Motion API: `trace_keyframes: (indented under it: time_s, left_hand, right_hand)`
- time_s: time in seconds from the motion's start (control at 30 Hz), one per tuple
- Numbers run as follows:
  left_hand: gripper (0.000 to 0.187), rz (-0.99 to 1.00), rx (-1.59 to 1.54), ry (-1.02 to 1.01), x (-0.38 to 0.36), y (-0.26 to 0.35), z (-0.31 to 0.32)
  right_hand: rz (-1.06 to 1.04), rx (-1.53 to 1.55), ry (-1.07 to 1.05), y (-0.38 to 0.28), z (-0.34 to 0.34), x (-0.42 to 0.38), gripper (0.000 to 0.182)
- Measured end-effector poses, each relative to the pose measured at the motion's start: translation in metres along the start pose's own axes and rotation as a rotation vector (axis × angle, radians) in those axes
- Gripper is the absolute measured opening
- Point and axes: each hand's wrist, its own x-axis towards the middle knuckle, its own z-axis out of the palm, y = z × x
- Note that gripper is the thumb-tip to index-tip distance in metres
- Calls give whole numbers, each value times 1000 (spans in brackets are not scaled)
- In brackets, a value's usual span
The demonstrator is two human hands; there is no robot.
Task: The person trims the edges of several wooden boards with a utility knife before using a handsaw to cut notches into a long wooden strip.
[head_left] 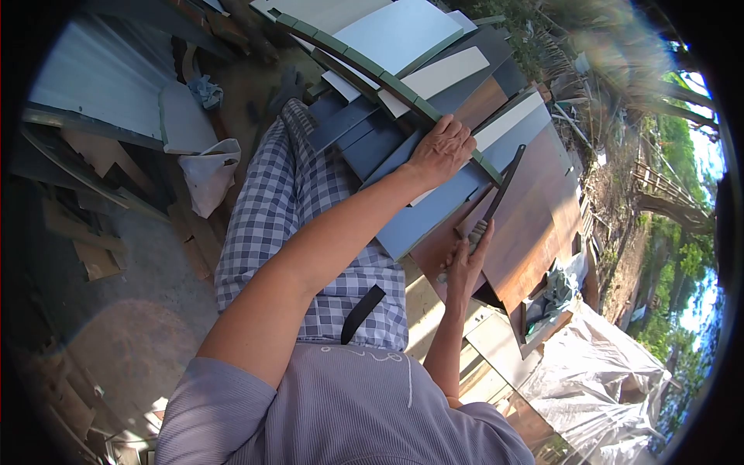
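My left hand [443, 151] is closed around a long green strip [377, 76], near its lower right end. Evenly spaced cross lines mark the strip, and it lies slantwise over a pile of boards. In my right hand [464, 262] is the ridged, wrapped grip of a long narrow dark blade [505, 183]. The blade points up and away, passing close to the strip's end and overlapping a brown board [535, 225] in this view. Blue-grey panels [430, 213] and a pale board [446, 80] lie beneath and beside the strip.
A white bag [210, 177] hangs at the left by pale panels [101, 70]. Crumpled grey cloth or plastic [554, 291] sits at the brown board's right edge. Clear plastic sheeting [601, 372] covers something at lower right. Wood scraps [97, 260] lie on the floor; greenery stands beyond.
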Motion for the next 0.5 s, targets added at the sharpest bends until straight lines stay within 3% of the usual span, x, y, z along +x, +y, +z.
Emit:
trace_keyframes:
  time_s: [0.17, 0.5]
  left_hand:
    - [21, 21, 45, 21, -1, -1, 0]
    - [22, 14, 14, 41, -1, -1, 0]
  right_hand:
    - [-91, 64, 120, -16, -6, 9, 62]
    - [-3, 58, -35, -13, 14, 2, 62]
